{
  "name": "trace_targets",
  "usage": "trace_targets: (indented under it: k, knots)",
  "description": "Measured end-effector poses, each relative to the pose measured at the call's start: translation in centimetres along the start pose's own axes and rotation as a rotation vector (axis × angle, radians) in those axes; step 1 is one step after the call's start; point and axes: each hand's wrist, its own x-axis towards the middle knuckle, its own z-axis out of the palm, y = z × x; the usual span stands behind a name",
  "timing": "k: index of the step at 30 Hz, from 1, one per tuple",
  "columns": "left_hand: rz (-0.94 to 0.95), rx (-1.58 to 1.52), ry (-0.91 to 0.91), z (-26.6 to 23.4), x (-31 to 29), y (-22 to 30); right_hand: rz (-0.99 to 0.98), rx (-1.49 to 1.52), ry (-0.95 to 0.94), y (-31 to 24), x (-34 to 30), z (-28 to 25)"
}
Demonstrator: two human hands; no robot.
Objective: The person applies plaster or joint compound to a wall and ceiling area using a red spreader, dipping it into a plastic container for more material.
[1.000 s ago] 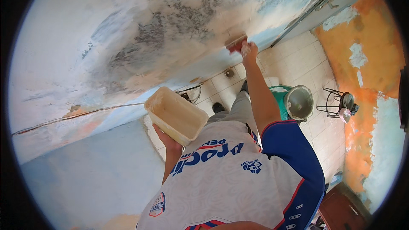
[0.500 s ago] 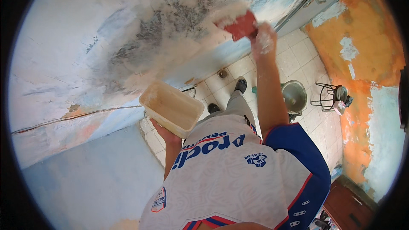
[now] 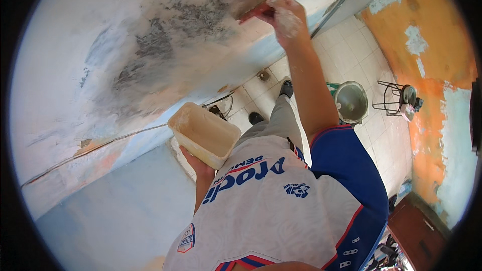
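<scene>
My right hand (image 3: 287,16), smeared with white paste, is closed around a red putty knife (image 3: 257,12), a broad one. Its blade edge lies against the patchy wall (image 3: 150,0), near the upper right end of a dark stained area (image 3: 155,45). Low in front of my body, my left hand (image 3: 197,163) grips a cream rectangular plastic tub (image 3: 216,153) from beneath and its near side. Pale residue coats the inside of the tub. Most of my left fingers are hidden under it.
On the tiled floor (image 3: 346,45) stand a grey bucket (image 3: 351,103) and a black metal stool (image 3: 394,99) with things on it. A small round object (image 3: 263,75) lies by the wall's foot. An orange wall (image 3: 432,35) with peeling patches rises at the right, near a brown cabinet (image 3: 416,231).
My right hand has moved left and up along the wall, and the putty knife has turned from showing its broad face to nearly edge-on. The tub has shifted only slightly.
</scene>
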Motion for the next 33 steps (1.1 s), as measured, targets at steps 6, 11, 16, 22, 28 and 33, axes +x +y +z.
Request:
trace_targets:
  k: [6, 11, 16, 22, 28, 33]
  knots:
    - [0.019, -0.005, -0.046, 2.0, 1.5, -0.3, 0.045, -0.082, 0.348, 5.4, -2.1, -9.9]
    - [-0.087, -0.016, -0.016, 3.6, 1.5, -0.4, 0.321, -0.322, 0.372, 16.4, 2.7, -16.5]
    - [-0.021, 0.015, -0.016, 1.0, 0.9, -0.4, 0.047, -0.157, 0.073, 2.7, 3.3, -1.3]
    - [0.019, -0.010, -0.071, 2.4, 0.2, 0.2, 0.009, -0.289, 0.206, 0.6, -1.1, -4.8]
    - [0.055, 0.034, -0.039, 3.0, 0.2, 0.6, 0.201, -0.528, 0.525, 22.3, 1.8, -22.1]
    - [0.063, 0.026, 0.023, 0.8, 0.1, 0.4, 0.030, -0.614, 0.342, 12.1, 6.6, -11.4]
